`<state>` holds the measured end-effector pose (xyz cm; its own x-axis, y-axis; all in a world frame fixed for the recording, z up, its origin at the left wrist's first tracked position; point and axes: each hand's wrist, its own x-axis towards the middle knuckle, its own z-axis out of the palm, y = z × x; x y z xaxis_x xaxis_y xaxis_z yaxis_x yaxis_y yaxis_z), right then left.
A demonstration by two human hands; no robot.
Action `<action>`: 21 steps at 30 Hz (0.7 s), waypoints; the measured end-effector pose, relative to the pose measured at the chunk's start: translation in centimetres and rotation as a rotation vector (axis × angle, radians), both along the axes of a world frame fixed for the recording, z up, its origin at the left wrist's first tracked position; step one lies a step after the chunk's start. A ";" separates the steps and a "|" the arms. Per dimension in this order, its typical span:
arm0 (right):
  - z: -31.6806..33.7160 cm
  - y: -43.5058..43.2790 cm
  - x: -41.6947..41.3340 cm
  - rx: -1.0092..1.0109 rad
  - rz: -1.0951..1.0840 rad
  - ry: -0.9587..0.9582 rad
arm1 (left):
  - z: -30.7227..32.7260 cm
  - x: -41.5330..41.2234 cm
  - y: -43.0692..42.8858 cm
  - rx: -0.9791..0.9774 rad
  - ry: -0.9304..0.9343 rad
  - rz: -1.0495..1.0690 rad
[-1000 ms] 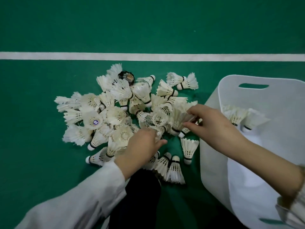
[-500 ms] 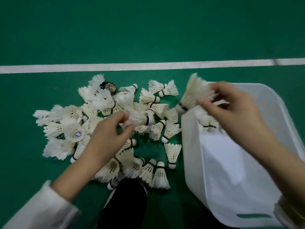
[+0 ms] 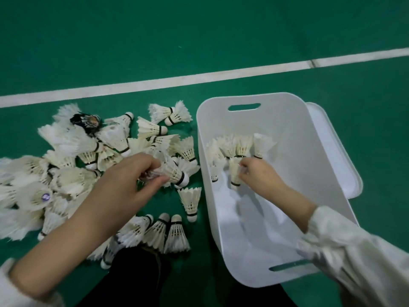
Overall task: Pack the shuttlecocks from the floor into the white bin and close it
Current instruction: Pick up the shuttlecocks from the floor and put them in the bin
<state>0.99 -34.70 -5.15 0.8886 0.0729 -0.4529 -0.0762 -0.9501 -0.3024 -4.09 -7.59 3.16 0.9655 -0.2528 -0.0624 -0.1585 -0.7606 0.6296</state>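
Shuttlecocks: heaped on the green floor, under and left of the left hand; several beyond the right hand, inside the white bin
Left hand: pinching one feathered shuttlecock
Right hand: fingers closed on an upright shuttlecock

Even, soft overhead light; faint shadows inside the white bin. The shuttlecocks at left smear; the court line bows.

Indoor badminton court, green sports floor, white boundary line, scattered shuttlecocks
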 end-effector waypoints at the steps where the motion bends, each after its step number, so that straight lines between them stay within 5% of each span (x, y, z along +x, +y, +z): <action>1: -0.3 0.3 0.3 0.018 0.014 -0.007 | -0.1 0.0 -0.1 0.008 0.004 0.000; 16: 1.4 0.5 0.2 -0.016 0.060 -0.094 | -1.1 0.2 0.2 0.047 -0.015 -0.038; 21: 8.6 4.5 -1.4 0.504 0.209 -0.374 | -0.5 0.1 -0.1 0.034 -0.025 -0.070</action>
